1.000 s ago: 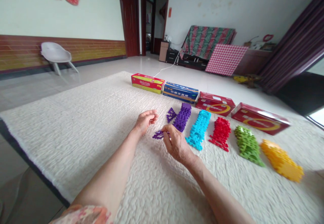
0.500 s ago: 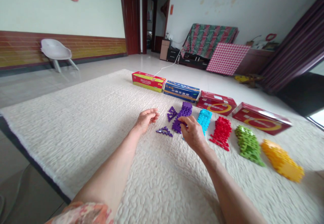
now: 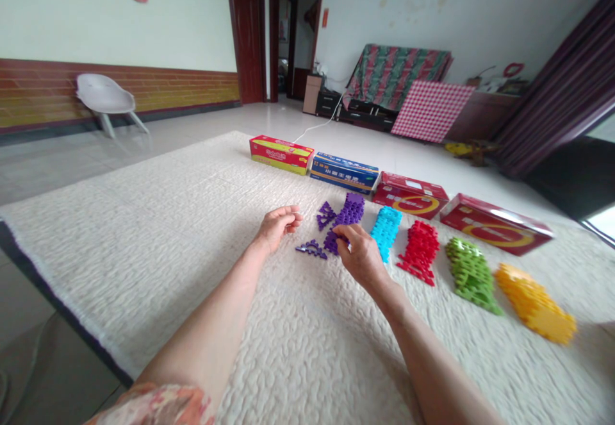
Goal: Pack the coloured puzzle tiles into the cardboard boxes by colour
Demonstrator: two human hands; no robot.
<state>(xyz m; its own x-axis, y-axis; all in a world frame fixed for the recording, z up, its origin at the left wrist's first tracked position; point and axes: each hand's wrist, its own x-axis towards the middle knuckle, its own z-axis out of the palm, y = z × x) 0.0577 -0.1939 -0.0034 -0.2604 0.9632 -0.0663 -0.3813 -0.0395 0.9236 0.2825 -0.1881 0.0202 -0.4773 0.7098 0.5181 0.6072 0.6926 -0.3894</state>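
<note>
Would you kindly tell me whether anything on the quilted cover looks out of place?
Slightly: loose purple pieces lie just left of the purple row, whereas the light-blue row, red row, green row and yellow row look more orderly. Nothing appears spilled.

Both hands point(image 3: 361, 253) near purple pieces point(image 3: 353, 208)

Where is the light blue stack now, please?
In the head view, the light blue stack lies right of centre on the cover, between the purple stack and the red stack, partly hidden by the right hand.

Soft daylight from right, edges stretched wide
</note>
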